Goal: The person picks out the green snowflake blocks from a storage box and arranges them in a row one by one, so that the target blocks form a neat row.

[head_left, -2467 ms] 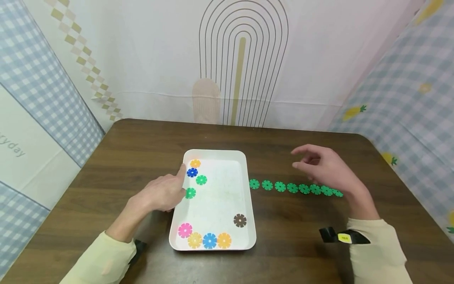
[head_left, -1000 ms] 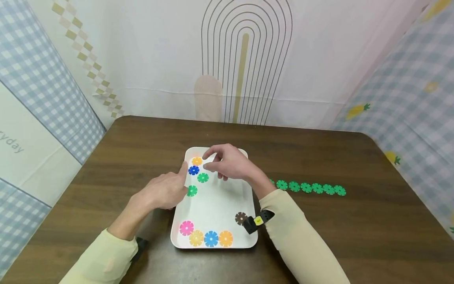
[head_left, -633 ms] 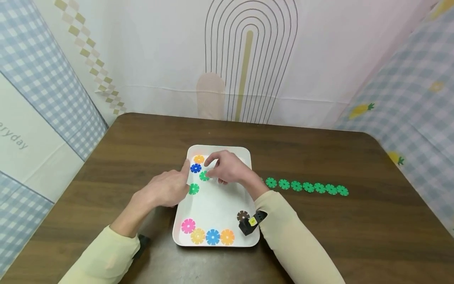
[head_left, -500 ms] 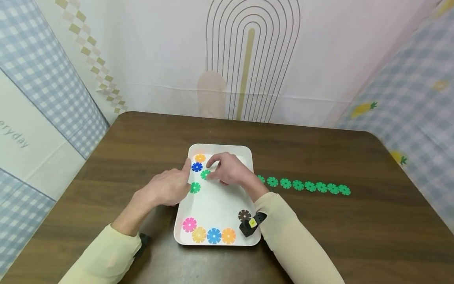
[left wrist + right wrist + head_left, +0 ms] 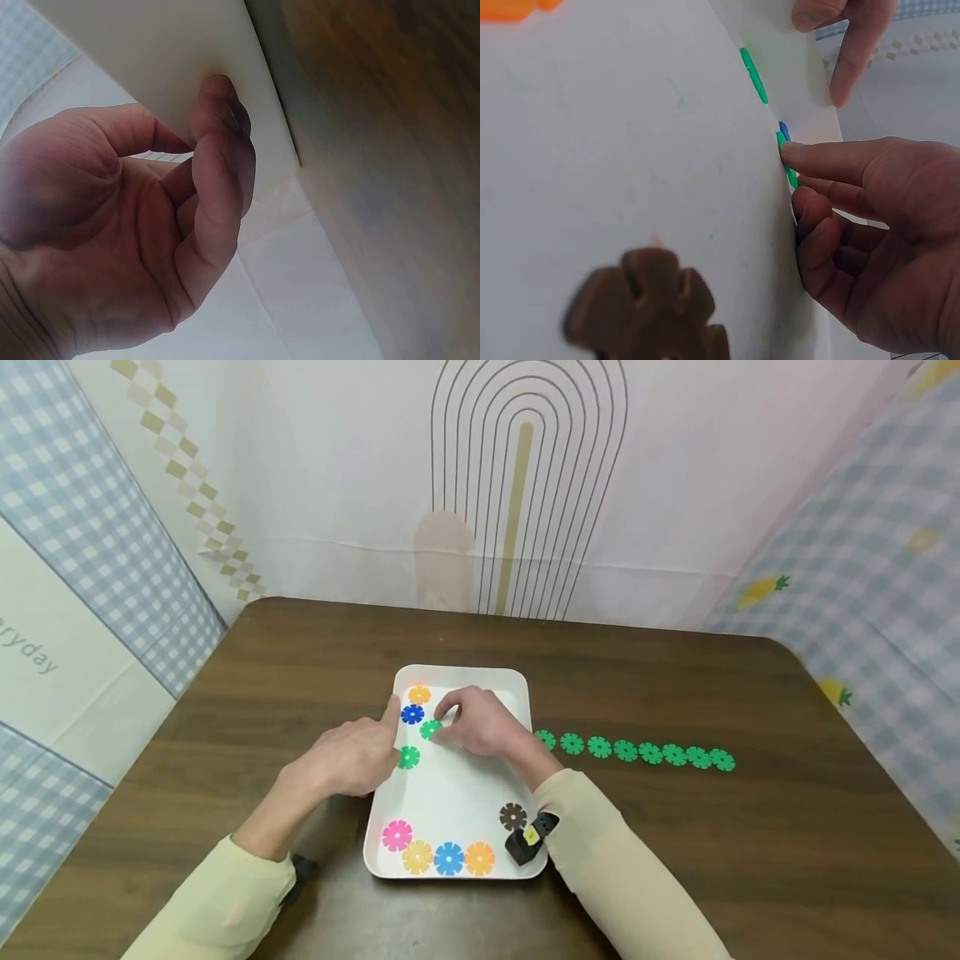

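Note:
My left hand (image 5: 348, 758) holds the left rim of a white tray (image 5: 450, 793); the left wrist view has its curled fingers (image 5: 217, 157) against the tray's outer side. Over the far left part of the tray, my right hand (image 5: 483, 720) has thumb and index finger at a green snowflake disc (image 5: 430, 730). In the right wrist view the thumb (image 5: 817, 159) presses on this disc, with the index fingertip close by its end. Around it lie a blue disc (image 5: 412, 714), an orange disc (image 5: 419, 694) and another green disc (image 5: 408, 757).
A row of several green discs (image 5: 625, 750) runs across the brown table (image 5: 645, 685) to the tray's right. Along the tray's near side are pink (image 5: 397, 836), yellow (image 5: 417, 857), light blue (image 5: 449, 858) and orange discs (image 5: 479, 858). A brown disc (image 5: 513, 816) lies near my right wrist.
My right hand has come from above the green row leftward over the tray, then lowered onto the green disc. The left hand keeps its place on the rim.

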`<state>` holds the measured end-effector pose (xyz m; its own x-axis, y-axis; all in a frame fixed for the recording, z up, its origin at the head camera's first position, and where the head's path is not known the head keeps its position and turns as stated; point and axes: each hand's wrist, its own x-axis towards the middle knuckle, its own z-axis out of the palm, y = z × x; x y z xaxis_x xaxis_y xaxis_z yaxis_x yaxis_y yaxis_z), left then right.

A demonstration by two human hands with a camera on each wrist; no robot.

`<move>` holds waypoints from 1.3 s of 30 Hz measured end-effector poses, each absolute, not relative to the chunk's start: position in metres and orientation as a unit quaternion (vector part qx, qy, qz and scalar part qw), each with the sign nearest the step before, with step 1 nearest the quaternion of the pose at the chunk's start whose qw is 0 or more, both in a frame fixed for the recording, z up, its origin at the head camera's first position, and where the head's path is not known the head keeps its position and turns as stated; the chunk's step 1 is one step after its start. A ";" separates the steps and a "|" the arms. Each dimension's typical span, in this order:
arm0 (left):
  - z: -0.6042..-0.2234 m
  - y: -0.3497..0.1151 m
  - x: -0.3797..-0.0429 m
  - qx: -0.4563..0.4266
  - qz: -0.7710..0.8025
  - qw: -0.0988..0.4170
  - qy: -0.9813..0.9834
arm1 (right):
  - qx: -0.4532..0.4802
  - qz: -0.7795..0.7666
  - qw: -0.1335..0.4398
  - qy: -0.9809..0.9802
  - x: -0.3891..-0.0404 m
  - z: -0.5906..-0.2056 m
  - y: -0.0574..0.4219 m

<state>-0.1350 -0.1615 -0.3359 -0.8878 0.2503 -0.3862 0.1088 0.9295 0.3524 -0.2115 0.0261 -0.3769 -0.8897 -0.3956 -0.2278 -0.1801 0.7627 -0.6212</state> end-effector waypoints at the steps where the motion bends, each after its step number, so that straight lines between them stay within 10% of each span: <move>1: -0.336 -0.162 -0.135 0.095 0.162 0.217 0.958 | -0.158 -0.306 0.176 0.922 -0.212 -0.377 0.026; 39: -0.337 -0.160 -0.132 0.106 0.168 0.210 0.957 | -0.234 -0.389 0.186 0.871 -0.204 -0.373 0.040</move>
